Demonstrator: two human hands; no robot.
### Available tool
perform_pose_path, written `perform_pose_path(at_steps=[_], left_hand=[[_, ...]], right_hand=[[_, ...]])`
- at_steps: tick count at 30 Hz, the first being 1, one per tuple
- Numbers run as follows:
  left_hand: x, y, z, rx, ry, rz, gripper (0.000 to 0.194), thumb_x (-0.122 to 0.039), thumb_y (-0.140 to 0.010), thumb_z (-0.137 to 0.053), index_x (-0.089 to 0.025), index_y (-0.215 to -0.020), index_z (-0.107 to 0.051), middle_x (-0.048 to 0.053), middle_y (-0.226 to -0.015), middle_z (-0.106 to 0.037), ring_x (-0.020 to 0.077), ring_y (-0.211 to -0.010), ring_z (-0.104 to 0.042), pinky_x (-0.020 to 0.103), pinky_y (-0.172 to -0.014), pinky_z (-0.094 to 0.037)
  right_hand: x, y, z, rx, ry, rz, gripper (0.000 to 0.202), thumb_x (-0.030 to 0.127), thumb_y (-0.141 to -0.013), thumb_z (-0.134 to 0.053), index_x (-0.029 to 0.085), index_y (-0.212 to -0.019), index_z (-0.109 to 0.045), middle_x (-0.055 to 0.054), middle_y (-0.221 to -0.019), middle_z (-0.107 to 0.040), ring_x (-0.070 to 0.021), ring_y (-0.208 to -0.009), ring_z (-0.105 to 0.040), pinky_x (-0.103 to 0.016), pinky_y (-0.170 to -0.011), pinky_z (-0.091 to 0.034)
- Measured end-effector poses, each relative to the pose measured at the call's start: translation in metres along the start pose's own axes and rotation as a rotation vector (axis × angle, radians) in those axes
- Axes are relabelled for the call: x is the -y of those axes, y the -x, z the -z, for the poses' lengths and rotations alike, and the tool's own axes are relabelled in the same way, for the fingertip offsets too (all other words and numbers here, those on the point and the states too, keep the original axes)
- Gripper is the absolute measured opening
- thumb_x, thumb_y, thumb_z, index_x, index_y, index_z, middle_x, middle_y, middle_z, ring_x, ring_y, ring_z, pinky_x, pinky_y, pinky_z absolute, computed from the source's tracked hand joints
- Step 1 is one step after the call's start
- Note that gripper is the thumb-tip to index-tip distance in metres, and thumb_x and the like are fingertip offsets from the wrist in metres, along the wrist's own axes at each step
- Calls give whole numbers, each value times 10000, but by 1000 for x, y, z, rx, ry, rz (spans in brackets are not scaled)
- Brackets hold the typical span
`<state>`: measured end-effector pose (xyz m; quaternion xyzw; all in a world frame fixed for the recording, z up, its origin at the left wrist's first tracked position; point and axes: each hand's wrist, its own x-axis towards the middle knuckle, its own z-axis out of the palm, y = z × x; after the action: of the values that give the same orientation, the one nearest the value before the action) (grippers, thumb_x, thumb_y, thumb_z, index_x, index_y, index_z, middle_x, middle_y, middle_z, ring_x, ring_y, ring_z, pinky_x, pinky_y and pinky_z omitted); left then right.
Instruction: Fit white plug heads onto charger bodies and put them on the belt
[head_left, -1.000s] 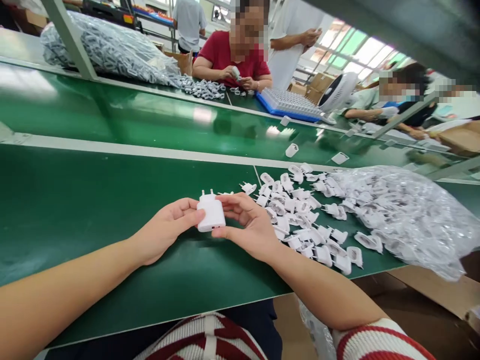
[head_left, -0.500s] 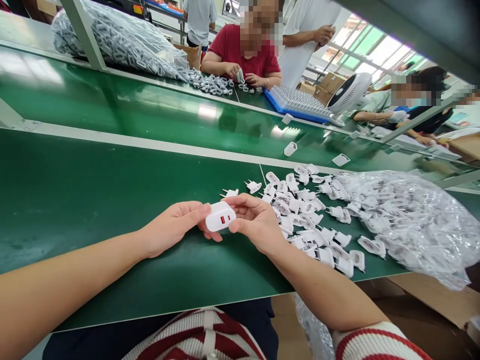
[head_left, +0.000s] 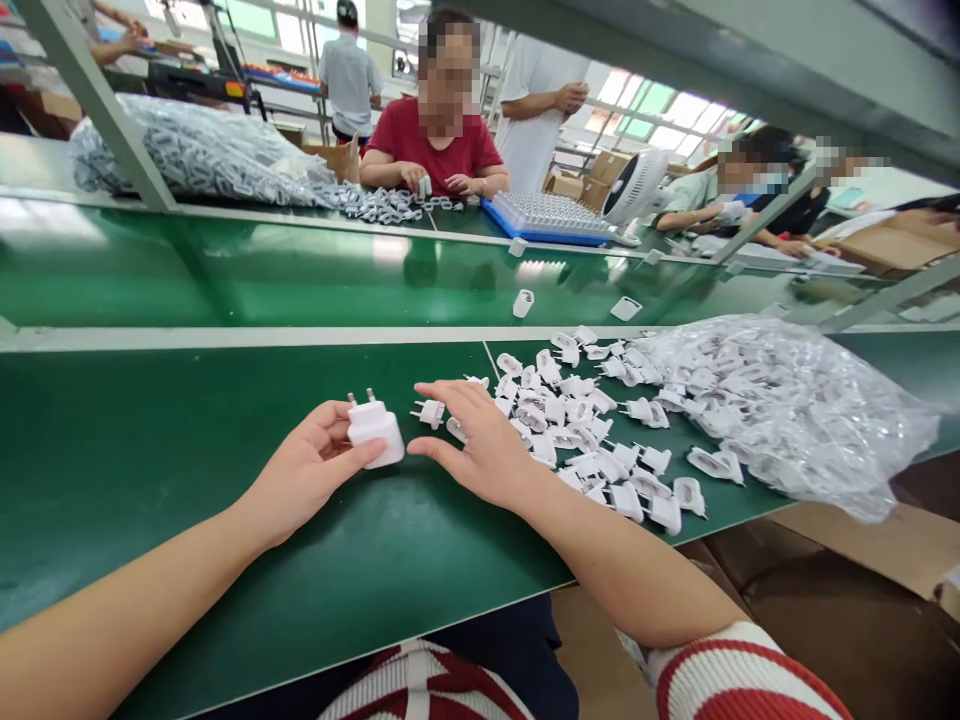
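Note:
In my left hand point(head_left: 322, 460) is a white charger point(head_left: 376, 436), gripped between thumb and fingers, its two round pins pointing up and away. My right hand point(head_left: 476, 440) is just to the right of it, thumb and fingers spread apart, holding nothing. A loose white plug piece point(head_left: 429, 412) with two pins lies on the green table in the gap between thumb and fingers of that hand. Beyond and to the right of my right hand spreads a pile of similar white plug pieces point(head_left: 555, 410), partly hidden by the hand and forearm.
A clear plastic bag point(head_left: 795, 410) full of white plug pieces lies at the right. Behind a pale rail point(head_left: 225, 338) runs a green belt with white charger shells point(head_left: 523, 303) on it. Across it, a person in red point(head_left: 442, 150) sits beside a blue tray point(head_left: 547, 232).
The charger has been turned from its port side to show its pins and has moved left in my left hand. My right hand has let go of it and opened. The view has shifted.

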<state>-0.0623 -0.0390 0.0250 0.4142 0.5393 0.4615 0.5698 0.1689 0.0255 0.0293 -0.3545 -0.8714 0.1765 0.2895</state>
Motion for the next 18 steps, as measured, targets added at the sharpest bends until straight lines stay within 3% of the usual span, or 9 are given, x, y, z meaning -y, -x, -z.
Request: perform_pose_path(at_steps=[3,5,7,11,14,18], left_hand=[[-8,-16,8,-170,-156,-81,654,-610,-699,-918,-252,-1148,-605,70,-1236,-781,261,-1121,-715,414,-1043,-524],[-17,-37,19,-226,-308,-125,665,-633,-696,-894,-255,-1166,-614,72,-1245,-781,292,-1146,-714,448,-1060,-515],[-29,-67,31,-284,-467,-185,637,-618,-699,-876,-253,-1152,-616,61,-1216,-789,298,-1134,-719,447,-1054,-513],[-51,-133,50,-481,-629,-238,538,-501,-741,-832,-229,-1109,-549,54,-1145,-789,294,-1078,-724,422,-962,-539],[-65,-171,58,-610,-670,-225,466,-436,-729,-819,-231,-981,-485,65,-1033,-757,344,-1120,-696,464,-952,-522],[-74,-193,68,-659,-695,-187,526,-475,-662,-845,-252,-879,-421,-1,-850,-632,361,-1155,-649,472,-955,-506]], right_hand=[[-13,-9,5,124,440,-255,709,404,-1036,-643,90,-1633,-424,-234,-1718,-365,-447,-1615,-302,-649,-1313,-236],[-20,-15,7,228,565,-402,721,427,-1062,-576,51,-1647,-385,-269,-1748,-251,-514,-1610,-265,-706,-1287,-208],[-24,-19,8,292,561,-421,647,406,-1087,-516,40,-1613,-434,-279,-1722,-321,-502,-1545,-400,-689,-1252,-282],[-26,-20,12,309,477,-287,383,168,-1042,-537,112,-1402,-652,-187,-1470,-656,-324,-1247,-680,-463,-1108,-478],[-26,-18,15,284,447,-234,300,125,-978,-610,161,-1253,-727,-127,-1308,-729,-279,-1132,-703,-407,-1052,-495],[-27,-16,14,121,378,-123,290,180,-1031,-561,183,-1284,-704,-120,-1297,-712,-271,-1103,-678,-454,-1080,-469]])
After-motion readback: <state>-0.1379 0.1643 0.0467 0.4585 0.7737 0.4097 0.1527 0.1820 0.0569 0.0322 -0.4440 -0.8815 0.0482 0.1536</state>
